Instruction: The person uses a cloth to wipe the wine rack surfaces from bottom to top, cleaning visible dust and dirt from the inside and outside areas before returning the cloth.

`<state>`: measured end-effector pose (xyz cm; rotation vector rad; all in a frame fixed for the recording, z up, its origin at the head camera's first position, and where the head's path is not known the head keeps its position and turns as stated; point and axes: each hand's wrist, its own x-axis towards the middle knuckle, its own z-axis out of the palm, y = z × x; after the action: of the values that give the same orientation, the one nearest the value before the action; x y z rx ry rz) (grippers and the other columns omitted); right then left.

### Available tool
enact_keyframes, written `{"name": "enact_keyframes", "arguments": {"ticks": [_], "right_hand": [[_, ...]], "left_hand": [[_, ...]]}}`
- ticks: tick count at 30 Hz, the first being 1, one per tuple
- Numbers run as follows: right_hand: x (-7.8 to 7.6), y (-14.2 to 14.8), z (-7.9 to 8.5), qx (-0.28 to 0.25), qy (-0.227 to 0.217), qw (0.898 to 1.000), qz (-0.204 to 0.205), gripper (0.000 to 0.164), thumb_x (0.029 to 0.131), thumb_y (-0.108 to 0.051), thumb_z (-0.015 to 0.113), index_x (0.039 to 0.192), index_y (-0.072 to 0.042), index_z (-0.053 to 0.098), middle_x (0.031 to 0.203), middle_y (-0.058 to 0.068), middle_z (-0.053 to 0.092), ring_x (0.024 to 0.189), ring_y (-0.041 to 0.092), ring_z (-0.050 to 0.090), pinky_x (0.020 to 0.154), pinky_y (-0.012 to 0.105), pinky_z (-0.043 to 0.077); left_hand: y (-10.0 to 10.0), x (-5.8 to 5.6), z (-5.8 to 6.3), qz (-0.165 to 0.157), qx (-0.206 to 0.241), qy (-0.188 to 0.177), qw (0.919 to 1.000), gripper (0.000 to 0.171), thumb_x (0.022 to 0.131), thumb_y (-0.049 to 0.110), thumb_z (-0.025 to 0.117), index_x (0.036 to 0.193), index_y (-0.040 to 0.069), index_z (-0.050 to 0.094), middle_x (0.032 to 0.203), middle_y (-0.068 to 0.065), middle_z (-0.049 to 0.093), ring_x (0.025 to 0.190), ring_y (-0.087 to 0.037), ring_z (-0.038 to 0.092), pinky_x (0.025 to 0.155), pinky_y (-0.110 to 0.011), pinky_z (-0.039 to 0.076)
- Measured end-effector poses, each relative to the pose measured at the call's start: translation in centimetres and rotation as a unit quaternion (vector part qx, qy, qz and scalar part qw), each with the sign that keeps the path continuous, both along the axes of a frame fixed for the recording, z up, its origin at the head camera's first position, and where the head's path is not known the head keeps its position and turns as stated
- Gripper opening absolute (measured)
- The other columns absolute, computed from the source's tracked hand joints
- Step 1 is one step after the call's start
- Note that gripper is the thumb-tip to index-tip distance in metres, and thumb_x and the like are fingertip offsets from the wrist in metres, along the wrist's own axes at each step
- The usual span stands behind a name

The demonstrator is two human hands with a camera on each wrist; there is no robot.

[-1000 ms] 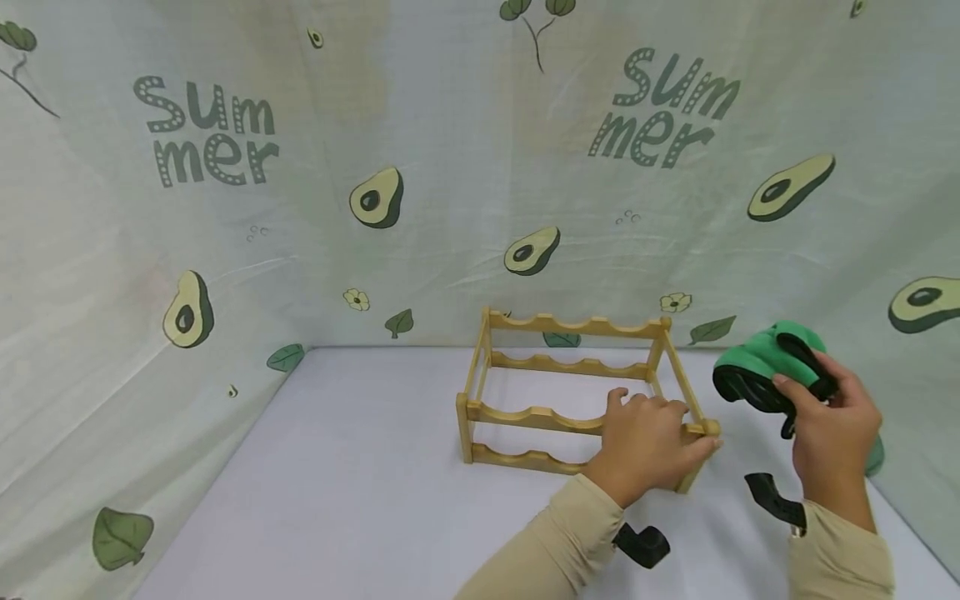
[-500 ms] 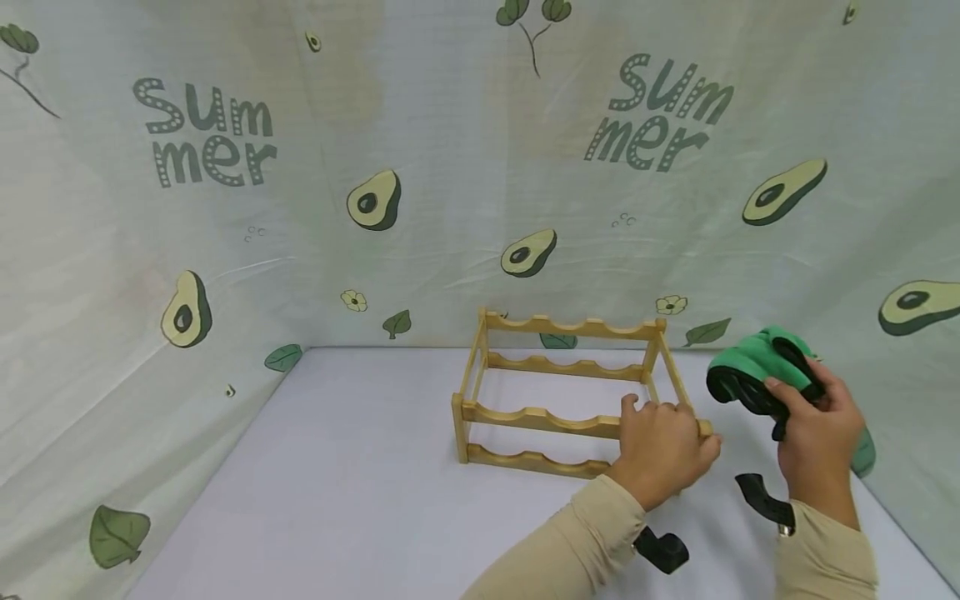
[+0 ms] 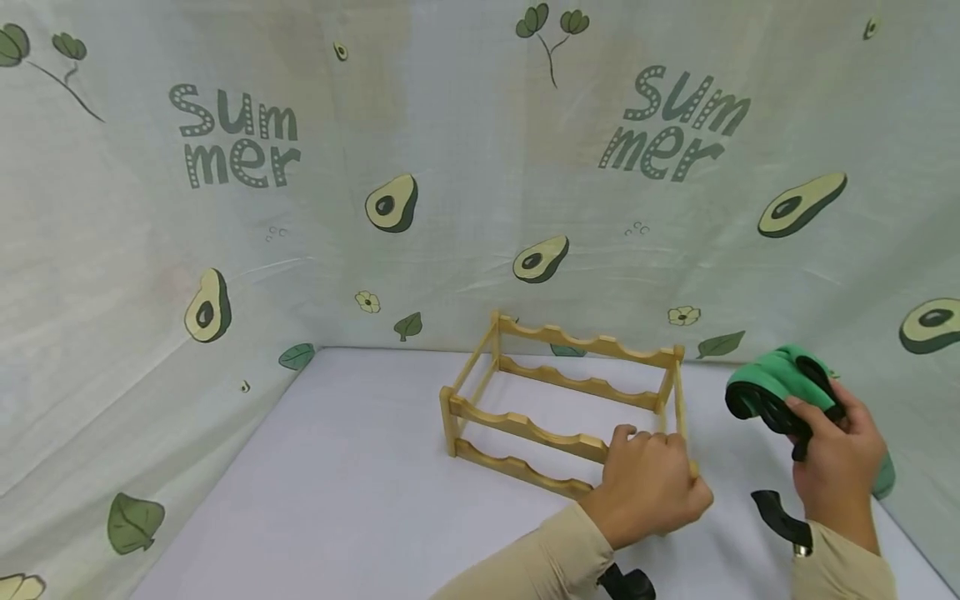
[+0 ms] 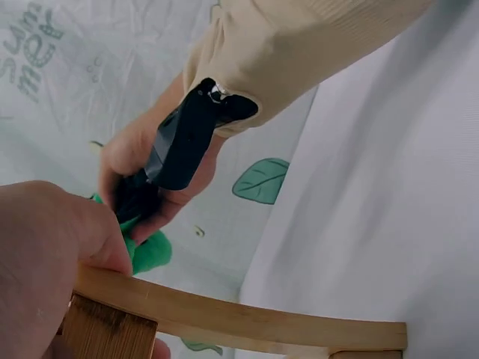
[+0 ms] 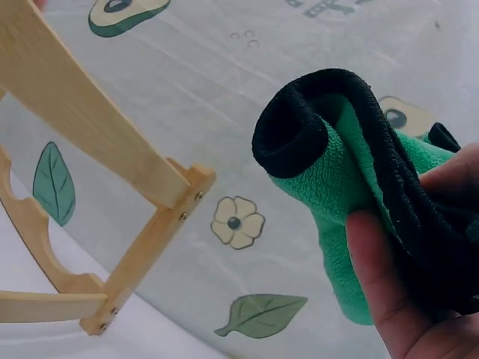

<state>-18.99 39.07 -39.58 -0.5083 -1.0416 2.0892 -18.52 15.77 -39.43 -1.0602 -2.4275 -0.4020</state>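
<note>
A light wooden rack [image 3: 517, 425] with scalloped rails stands on the table in the head view, set at an angle. My left hand [image 3: 651, 483] grips its near right corner; in the left wrist view the fingers wrap the end of a rail [image 4: 247, 321]. To the right, above the table, my right hand [image 3: 840, 458] holds a folded green cloth [image 3: 772, 379] with black edging. The right wrist view shows the fuzzy cloth [image 5: 337, 194] pinched between thumb and fingers, apart from the rack [image 5: 82, 97]. My left hand hides the rack's near right post.
The white tabletop [image 3: 322, 500] extends to the left of the rack. A printed fabric backdrop [image 3: 450, 150] with avocados and lettering rises behind and along both sides. Black curved pieces [image 3: 780, 517] stick out at both sleeve cuffs.
The rack has turned, its right end swinging toward me with my left hand on it. My right hand keeps hold of the cloth, which sits slightly lower in view.
</note>
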Motion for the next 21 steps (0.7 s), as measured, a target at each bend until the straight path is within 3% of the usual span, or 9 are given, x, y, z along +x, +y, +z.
{"name": "enact_keyframes", "arguments": {"ticks": [8, 15, 21], "right_hand": [[0.0, 1.3, -0.8, -0.024, 0.011, 0.999, 0.023, 0.065, 0.079, 0.019, 0.073, 0.133, -0.016, 0.065, 0.130, -0.002, 0.054, 0.087, 0.010, 0.064, 0.051, 0.023, 0.055], [0.3, 3.4, -1.8, -0.066, 0.051, 0.995, 0.054, 0.063, 0.080, 0.024, 0.067, 0.130, -0.015, 0.065, 0.121, -0.006, 0.059, 0.091, 0.010, 0.066, 0.056, 0.029, 0.058], [0.5, 3.3, -2.1, -0.046, 0.014, 0.998, 0.034, 0.069, 0.080, 0.021, 0.071, 0.136, -0.018, 0.062, 0.132, -0.007, 0.052, 0.097, 0.008, 0.062, 0.055, 0.024, 0.056]], "left_hand": [[-2.7, 1.7, 0.1, -0.047, 0.006, 0.050, 0.9976, 0.026, 0.066, 0.028, 0.065, 0.060, 0.025, 0.040, 0.051, 0.015, 0.030, 0.044, 0.000, 0.028, 0.053, -0.026, 0.032], [-4.6, 3.4, -0.2, -0.079, 0.054, 0.105, 0.9898, 0.027, 0.058, 0.025, 0.062, 0.058, 0.023, 0.035, 0.052, 0.013, 0.023, 0.047, 0.000, 0.021, 0.057, -0.022, 0.034], [-6.4, 3.6, -0.5, -0.124, 0.038, 0.126, 0.9835, 0.028, 0.059, 0.026, 0.062, 0.060, 0.022, 0.034, 0.054, 0.013, 0.024, 0.049, 0.000, 0.021, 0.057, -0.020, 0.034]]}}
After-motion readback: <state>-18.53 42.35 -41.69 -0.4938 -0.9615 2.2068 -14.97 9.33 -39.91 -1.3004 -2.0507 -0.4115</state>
